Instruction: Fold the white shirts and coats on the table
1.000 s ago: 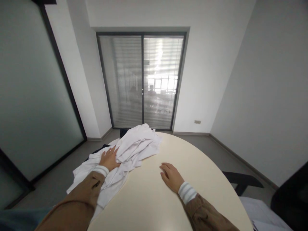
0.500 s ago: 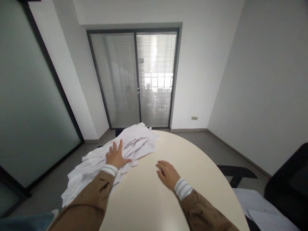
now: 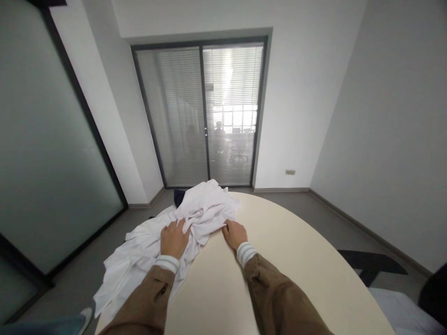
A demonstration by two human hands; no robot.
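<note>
A crumpled white garment lies heaped on the far left part of a round cream table, with one end hanging over the table's left edge. My left hand rests on the cloth, its fingers curled into the folds. At the garment's near right edge my right hand has its fingers bent onto the cloth. Brown sleeves with striped cuffs cover both my arms.
A dark chair arm stands right of the table. Glass doors with blinds close the far wall, and a frosted glass partition lines the left. A dark item lies on the floor beyond the table.
My right hand slid left across the bare table onto the garment's edge. The fingers of my left hand went from spread flat to curled into the cloth.
</note>
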